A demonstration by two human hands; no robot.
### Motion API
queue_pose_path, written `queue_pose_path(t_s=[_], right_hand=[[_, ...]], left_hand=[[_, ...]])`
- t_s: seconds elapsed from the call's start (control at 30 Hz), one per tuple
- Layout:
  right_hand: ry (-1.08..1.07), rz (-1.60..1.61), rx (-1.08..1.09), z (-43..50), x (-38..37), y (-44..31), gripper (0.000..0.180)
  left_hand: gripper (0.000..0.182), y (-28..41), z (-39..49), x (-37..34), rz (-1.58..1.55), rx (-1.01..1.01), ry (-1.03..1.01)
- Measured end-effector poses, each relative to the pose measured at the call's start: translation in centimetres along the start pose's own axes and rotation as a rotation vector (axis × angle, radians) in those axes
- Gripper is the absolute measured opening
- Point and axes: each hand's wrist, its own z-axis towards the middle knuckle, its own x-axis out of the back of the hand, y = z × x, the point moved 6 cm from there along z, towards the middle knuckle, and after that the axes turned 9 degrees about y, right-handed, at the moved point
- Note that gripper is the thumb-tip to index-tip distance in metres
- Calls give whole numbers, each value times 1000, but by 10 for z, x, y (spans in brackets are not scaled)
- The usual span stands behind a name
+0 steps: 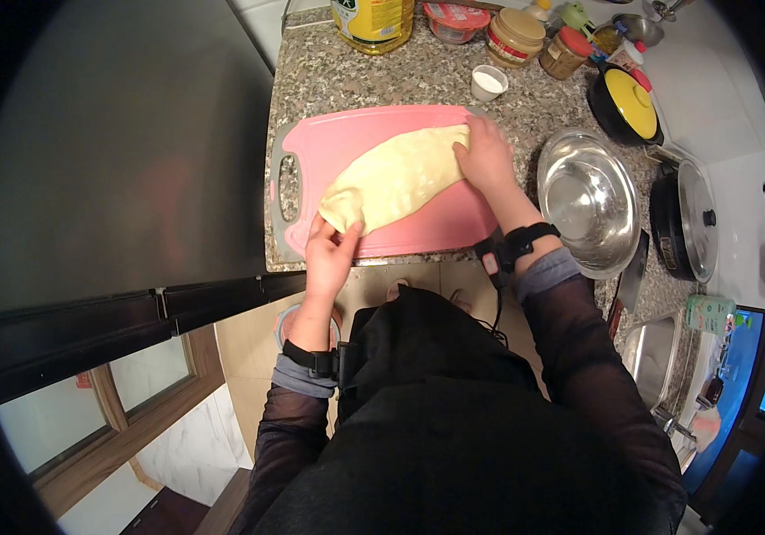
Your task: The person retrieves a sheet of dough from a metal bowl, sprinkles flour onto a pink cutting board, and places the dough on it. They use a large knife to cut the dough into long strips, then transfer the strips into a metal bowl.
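A long, pale yellow sheet of dough (399, 177) lies slantwise across a pink cutting board (335, 137) with grey edging. At its near left end, my left hand (330, 251) pinches the dough's edge between thumb and fingers, and that end looks folded or creased. My right hand (486, 157) rests at the far right end, thumb on top of the dough and fingers over the board's right edge. Whether those right fingers grip the dough from beneath is hidden.
Right of the board stand a steel bowl (586, 200), a cleaver (631, 277) and a lidded black pan (687, 221). A small cup of white powder (488, 83), a jar with a tan lid (515, 37) and an oil bottle (374, 23) stand behind. A sink (650, 354) lies farther right.
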Motion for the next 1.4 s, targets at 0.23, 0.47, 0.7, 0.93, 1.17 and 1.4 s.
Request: queue_pose_path(t_s=[0.23,0.47,0.7,0.93,1.17,1.4], right_hand=[[-40,105,555,-48,-16,-94,61],[-85,135,612,-53,-30,-101,67],[-66,146,632,-47,-41,-104,73],[-170,91,658,-41,-46,-89,74],[-192,26,592,-28,-49,-78,75],[-243,-52,537,-19,-45,-53,74]], left_hand=[[33,-33,16,7,-352,631,381],[46,-21,24,-24,-429,616,163],[41,-2,36,-19,130,288,249],[26,-2,28,42,-410,500,222],[23,-7,-1,51,-328,675,81],[23,7,6,76,-372,643,102]])
